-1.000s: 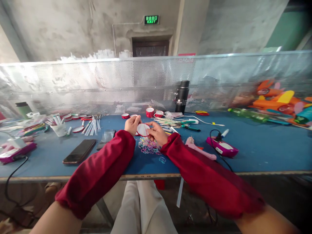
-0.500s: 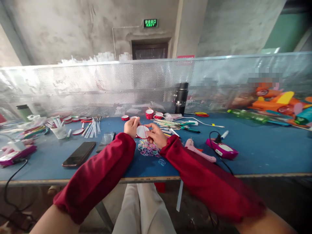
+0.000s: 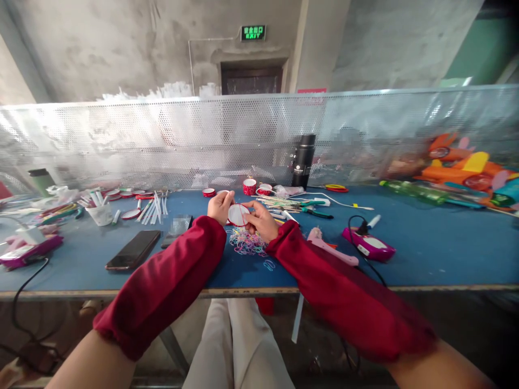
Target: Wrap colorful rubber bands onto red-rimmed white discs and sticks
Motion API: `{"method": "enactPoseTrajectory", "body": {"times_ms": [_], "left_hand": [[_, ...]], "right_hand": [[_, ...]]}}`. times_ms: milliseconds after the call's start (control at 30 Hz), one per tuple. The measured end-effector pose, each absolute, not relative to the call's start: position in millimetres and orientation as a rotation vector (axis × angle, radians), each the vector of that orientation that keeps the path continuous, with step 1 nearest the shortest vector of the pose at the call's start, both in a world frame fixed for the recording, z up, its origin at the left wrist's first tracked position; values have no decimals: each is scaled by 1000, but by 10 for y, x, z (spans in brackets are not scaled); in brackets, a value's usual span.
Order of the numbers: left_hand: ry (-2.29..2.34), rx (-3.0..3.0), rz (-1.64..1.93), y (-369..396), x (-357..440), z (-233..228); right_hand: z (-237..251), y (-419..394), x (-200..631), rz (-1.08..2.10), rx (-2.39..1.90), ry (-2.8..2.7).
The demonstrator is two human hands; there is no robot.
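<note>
The red-rimmed white disc (image 3: 236, 216) is held above the tabletop (image 3: 438, 248), midway along its length, with its white face turned toward me. A thin red strand runs across that face near its right side. My left grip (image 3: 220, 208) is closed on the disc's left rim, thumb and fingers drawn together. My right grip (image 3: 263, 222) is narrow and holds the disc's right side; whether it also pinches the strand I cannot tell.

Directly below and nearer the front edge lies a loose heap of coloured loops (image 3: 246, 243). A pale blue loop (image 3: 269, 265) lies apart from it, closer to that edge.

To the left, a dark phone (image 3: 133, 250) lies flat near the front edge. Beyond it are white sticks (image 3: 153, 209) and a white cup (image 3: 99, 215) filled with pens.

To the right, a pink tool (image 3: 333, 248) lies beside my sleeve, with a purple power strip (image 3: 370, 246) further toward the right edge. Green-handled pliers (image 3: 317, 209) lie behind the tool.

Along the back edge, red containers (image 3: 249, 187) and an upright black flask (image 3: 303, 162) are noted. Orange toys (image 3: 458, 174) occupy the back right corner.
</note>
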State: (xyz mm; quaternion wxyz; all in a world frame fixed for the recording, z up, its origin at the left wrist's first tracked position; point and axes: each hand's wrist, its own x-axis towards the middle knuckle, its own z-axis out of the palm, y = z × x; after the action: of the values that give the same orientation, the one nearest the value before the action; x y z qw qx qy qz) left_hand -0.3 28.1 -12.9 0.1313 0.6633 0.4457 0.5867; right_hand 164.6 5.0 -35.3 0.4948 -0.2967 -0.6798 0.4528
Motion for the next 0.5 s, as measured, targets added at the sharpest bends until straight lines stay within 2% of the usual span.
{"method": "enactPoseTrajectory", "body": {"times_ms": [100, 233, 500], "left_hand": [[1170, 1838, 1679, 287, 4, -122], [1057, 1623, 1439, 266, 17, -125], [1037, 1575, 1305, 262, 14, -147]], "right_hand": [[-348, 79, 1650, 975, -786, -1644], [-338, 119, 1672, 802, -871, -1592], [-359, 152, 1737, 966, -729, -1656]]}}
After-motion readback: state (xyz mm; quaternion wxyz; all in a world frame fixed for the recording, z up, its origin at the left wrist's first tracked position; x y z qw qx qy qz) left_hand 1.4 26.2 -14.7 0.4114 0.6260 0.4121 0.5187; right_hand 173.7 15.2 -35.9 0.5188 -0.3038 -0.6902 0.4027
